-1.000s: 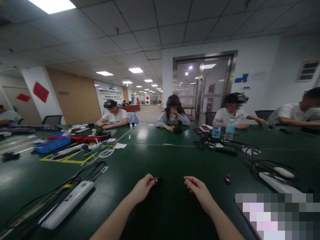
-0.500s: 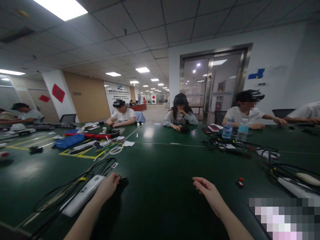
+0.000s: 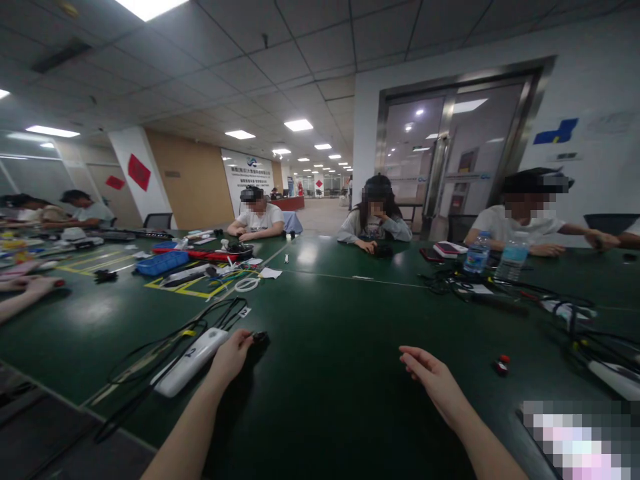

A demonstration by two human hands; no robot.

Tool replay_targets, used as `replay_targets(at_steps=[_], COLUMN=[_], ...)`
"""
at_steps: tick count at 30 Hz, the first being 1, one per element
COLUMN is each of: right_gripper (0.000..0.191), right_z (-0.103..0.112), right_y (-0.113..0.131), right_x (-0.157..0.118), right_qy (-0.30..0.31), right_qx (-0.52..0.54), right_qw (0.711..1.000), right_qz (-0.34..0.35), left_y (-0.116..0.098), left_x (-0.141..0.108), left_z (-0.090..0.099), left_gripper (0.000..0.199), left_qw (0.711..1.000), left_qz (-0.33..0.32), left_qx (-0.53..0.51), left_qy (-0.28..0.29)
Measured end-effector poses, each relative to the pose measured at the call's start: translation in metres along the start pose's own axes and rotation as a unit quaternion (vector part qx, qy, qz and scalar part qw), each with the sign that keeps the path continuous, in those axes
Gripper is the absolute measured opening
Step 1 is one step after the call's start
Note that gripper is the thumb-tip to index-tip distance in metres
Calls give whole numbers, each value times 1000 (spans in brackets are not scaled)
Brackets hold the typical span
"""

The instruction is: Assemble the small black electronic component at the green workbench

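Observation:
My left hand [image 3: 233,355] is closed, its fingertips pinching a small black object [image 3: 261,338] at the tabletop. Its kind is too dark to make out. Just left of that wrist lies a white power strip [image 3: 193,361] marked "2", with black cables [image 3: 150,353] running beside it. My right hand [image 3: 431,375] is held over the right half of the green table [image 3: 330,387]. Its fingers are loosely stretched with the thumb a little apart, and nothing shows in them. To its right sits a small red-and-black object [image 3: 502,365].
Ahead on the left are a blue tray [image 3: 163,263], a white cable coil [image 3: 247,285] and loose wires. Two water bottles [image 3: 511,257] stand at the right among black cables. A blurred-out flat device [image 3: 575,443] lies lower right. Several people sit around the table.
My view has turned to the left, so the scene sits further right. A co-worker's hands now show at the left edge. Both my hands keep nearly the same pose.

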State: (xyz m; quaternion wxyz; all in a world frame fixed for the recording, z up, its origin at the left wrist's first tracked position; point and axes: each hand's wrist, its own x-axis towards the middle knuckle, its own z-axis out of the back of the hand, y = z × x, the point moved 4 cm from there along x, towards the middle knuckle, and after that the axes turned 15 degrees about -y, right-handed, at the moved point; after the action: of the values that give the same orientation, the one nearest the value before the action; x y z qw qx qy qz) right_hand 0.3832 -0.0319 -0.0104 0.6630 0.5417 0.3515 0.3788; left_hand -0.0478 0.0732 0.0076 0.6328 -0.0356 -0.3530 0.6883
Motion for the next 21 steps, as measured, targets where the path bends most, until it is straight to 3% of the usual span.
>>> replay_targets(at_steps=[9, 21], right_gripper=[39, 44], right_z=[0, 0], right_y=[10, 2], right_x=[-7, -1], right_qy=[-10, -2], right_qx=[-3, -10], right_qw=[1000, 1000], right_qz=[-6, -8], left_y=[-5, -10], left_x=[-3, -4], left_z=[0, -2], left_gripper=[20, 16], left_qw=[999, 997], left_qz=[-23, -61], left_qx=[28, 39], left_qy=[12, 13])
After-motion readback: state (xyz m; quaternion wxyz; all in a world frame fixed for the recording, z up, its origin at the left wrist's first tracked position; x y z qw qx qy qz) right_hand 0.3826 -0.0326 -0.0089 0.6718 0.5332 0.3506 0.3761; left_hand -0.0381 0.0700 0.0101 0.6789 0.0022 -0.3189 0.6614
